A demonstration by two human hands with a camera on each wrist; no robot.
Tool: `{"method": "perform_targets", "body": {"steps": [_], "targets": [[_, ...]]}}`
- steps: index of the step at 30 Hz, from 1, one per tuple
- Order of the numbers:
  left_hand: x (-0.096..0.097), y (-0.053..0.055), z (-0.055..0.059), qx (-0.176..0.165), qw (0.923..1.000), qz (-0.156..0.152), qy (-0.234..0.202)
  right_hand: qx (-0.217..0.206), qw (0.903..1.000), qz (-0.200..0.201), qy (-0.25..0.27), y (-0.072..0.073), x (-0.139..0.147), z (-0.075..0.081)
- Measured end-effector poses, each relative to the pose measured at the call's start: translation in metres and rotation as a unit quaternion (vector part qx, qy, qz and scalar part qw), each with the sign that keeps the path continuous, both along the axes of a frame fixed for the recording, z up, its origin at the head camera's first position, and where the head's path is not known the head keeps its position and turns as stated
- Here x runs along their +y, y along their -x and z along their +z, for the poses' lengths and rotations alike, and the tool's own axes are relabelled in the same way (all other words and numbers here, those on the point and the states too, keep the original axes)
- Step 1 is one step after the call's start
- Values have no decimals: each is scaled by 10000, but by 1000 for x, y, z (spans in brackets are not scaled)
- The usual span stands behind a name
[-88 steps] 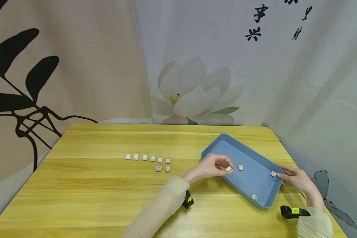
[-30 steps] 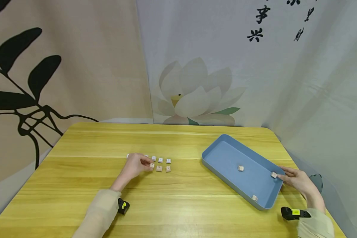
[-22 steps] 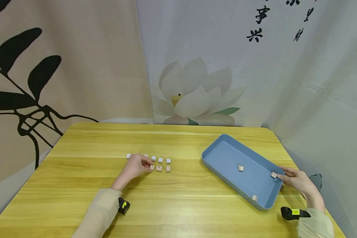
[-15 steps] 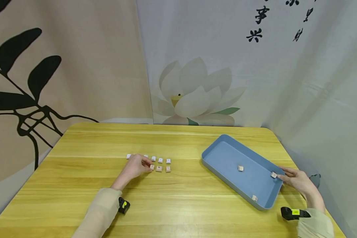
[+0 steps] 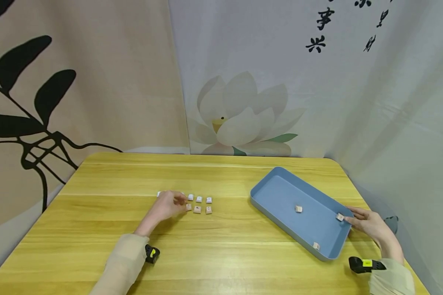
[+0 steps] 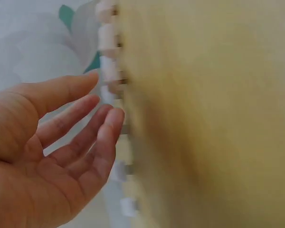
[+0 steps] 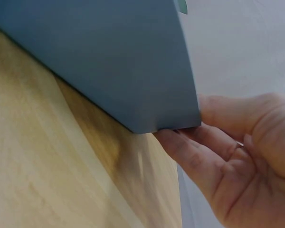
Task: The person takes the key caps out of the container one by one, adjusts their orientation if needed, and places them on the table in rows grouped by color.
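My left hand (image 5: 167, 206) is over the left part of the table, fingers loosely bent and apart with nothing between them. Just off its fingertips sits a beige keycap (image 5: 188, 207), left end of a short front row with two more beige keycaps (image 5: 197, 209). Behind runs a row of white keycaps (image 5: 199, 199), partly hidden by this hand. In the left wrist view, thumb and fingers stand apart beside blurred keycaps (image 6: 109, 40). My right hand (image 5: 371, 227) grips the blue tray (image 5: 280, 217) at its right end, thumb at the rim and fingers underneath in the right wrist view.
Inside the tray lie three loose keycaps: one near the middle (image 5: 298, 209), one by the right thumb (image 5: 340, 216), one at the near wall (image 5: 316, 246). The wooden table (image 5: 221, 262) ends at a printed cloth backdrop (image 5: 133, 82).
My left hand has moved left from above the tray with a beige keycap, set it at the front row's left end and let go. The right hand stays on the tray.
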State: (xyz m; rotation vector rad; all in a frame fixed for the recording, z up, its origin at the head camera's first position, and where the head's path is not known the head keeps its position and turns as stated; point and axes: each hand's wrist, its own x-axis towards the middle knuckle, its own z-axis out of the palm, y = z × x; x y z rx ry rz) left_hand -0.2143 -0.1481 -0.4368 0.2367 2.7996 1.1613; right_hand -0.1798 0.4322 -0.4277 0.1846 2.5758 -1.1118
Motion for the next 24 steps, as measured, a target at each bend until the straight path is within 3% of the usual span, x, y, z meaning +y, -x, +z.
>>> {"method": "perform_targets", "body": {"steps": [4, 7, 11, 17, 21, 24], "targets": [[17, 2, 14, 383, 9993, 27, 40, -26, 10000, -35, 3, 0, 0, 1], [46, 3, 22, 687, 9975, -132, -92, -26, 10000, -35, 5, 0, 0, 1], [97, 6, 23, 1106, 9900, -868, -148, 5, 10000, -40, -20, 1, 0, 0], [175, 14, 18, 1416, 9673, -2102, 130, 73, 10000, -56, 18, 2, -1, -1], [220, 21, 11, 1494, 9547, -2555, 310, 97, 9999, -66, -9, 2, -2, -2], [249, 26, 4, 1439, 9497, -2748, 427, 109, 9999, -71, -27, 2, -2, -2]]}}
